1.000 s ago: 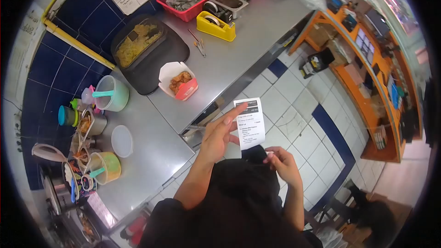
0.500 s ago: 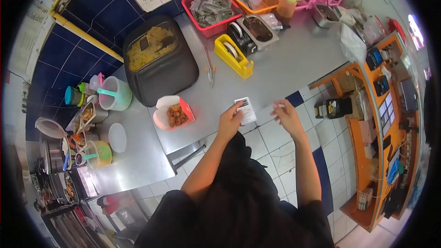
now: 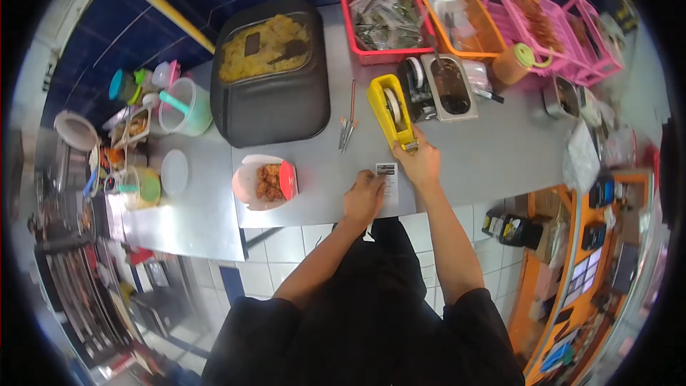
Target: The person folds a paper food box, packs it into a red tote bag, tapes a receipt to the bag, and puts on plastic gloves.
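Note:
A printed paper slip lies near the front edge of the steel table, and the curled fingers of my left hand hold its left side. My right hand has its thumb and fingers closed about the front, cutter end of a yellow tape dispenser. Whether a strip of tape is between those fingers, I cannot make out. Left of my hands stands an open red-and-white box with pieces of fried chicken inside.
A black container of yellow food stands behind the box. Scissors lie left of the dispenser. Behind are a red basket of packets, an orange basket, a metal sauce pan and a sauce bottle.
My right hand has gone from above the front edge to the tape dispenser and closed on its front end. My left hand stays at the slip, now flatter on the table. The view has turned.

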{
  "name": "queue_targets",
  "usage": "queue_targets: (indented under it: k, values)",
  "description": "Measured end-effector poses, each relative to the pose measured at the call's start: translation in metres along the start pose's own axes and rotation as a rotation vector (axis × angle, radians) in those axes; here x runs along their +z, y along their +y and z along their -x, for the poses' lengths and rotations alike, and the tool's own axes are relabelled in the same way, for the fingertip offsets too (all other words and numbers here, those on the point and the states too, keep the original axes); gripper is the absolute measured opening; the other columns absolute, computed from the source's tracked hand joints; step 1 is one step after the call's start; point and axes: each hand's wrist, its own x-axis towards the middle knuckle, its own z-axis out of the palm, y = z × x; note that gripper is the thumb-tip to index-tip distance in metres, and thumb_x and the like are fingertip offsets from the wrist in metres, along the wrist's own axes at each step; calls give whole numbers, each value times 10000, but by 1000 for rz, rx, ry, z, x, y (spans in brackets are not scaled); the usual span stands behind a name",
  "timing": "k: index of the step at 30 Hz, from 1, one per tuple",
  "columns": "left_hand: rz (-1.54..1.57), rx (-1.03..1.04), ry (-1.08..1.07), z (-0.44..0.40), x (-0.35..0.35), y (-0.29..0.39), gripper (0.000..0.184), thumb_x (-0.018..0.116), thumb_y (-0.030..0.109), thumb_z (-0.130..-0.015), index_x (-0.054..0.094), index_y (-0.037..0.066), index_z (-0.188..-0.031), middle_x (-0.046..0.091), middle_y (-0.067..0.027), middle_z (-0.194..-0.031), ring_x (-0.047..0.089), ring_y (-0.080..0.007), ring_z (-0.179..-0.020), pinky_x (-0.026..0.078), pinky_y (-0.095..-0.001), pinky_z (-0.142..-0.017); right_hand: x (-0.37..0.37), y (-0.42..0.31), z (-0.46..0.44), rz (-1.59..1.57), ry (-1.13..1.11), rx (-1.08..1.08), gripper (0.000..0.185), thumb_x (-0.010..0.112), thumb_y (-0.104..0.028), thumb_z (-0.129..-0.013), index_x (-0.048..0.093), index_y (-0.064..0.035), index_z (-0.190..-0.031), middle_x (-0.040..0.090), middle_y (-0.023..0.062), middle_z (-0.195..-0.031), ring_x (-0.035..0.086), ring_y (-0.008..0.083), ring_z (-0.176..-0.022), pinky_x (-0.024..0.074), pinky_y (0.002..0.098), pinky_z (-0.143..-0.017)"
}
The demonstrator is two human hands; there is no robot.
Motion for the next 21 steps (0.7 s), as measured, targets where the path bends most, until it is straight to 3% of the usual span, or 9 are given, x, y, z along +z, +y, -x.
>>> queue_targets:
  k: [6,9,12,13,15,17,19,21]
  values:
    - [-118,-84,86,-18,8,34,237,683,162,-902,721,213,-1131,605,-77,-1090,696,-271,-785,578,-398,-619,-20,-18,2,77,-132,29,710,749,-413,-794,563,-54,-1378,740,208,-903,730,388,-788,583,463,-726]
    - [-121,-50,146,-19,18,36,215,691,162,-899,683,165,-1114,622,-101,-1043,691,-296,-761,566,-423,-606,-24,-7,2,112,-166,-5,738,749,-444,-798,546,-59,-1393,736,214,-898,725,399,-784,577,480,-702]
    - [24,-260,197,-14,28,34,187,693,170,-905,620,105,-1064,637,-133,-971,682,-344,-759,550,-450,-605,-19,13,6,88,-187,-23,773,763,-483,-802,526,-76,-1416,733,210,-882,722,402,-777,573,480,-684]
    - [69,-220,329,-11,34,28,212,702,203,-908,567,74,-1008,646,-160,-937,671,-380,-776,538,-476,-619,-12,15,7,61,-204,-37,785,767,-495,-804,518,-82,-1423,733,207,-876,721,403,-776,571,480,-680]
    - [84,-259,257,-12,21,28,287,714,261,-909,595,59,-1075,668,-175,-1004,672,-389,-801,547,-478,-685,-27,-1,11,66,-188,-72,798,761,-527,-814,504,-99,-1438,733,189,-853,717,406,-754,567,474,-660]
    - [209,-219,285,-6,-6,27,284,693,250,-938,620,57,-1132,687,-166,-954,683,-347,-786,549,-429,-693,-44,-16,19,32,-175,-37,743,742,-494,-855,509,-84,-1429,734,187,-898,719,390,-788,561,453,-677]
    - [381,-236,234,13,-47,28,267,677,243,-958,633,54,-1142,694,-153,-915,690,-302,-772,546,-398,-686,-36,-5,29,-37,234,-307,579,706,-403,-919,566,-52,-1359,730,168,-914,710,314,-798,546,396,-707]
    - [322,-440,414,48,-85,24,229,636,230,-993,647,46,-1128,696,-121,-855,673,-215,-755,528,-358,-675,-36,0,50,-154,214,-210,474,670,-357,-958,602,-30,-1296,721,154,-965,683,239,-830,529,357,-738]
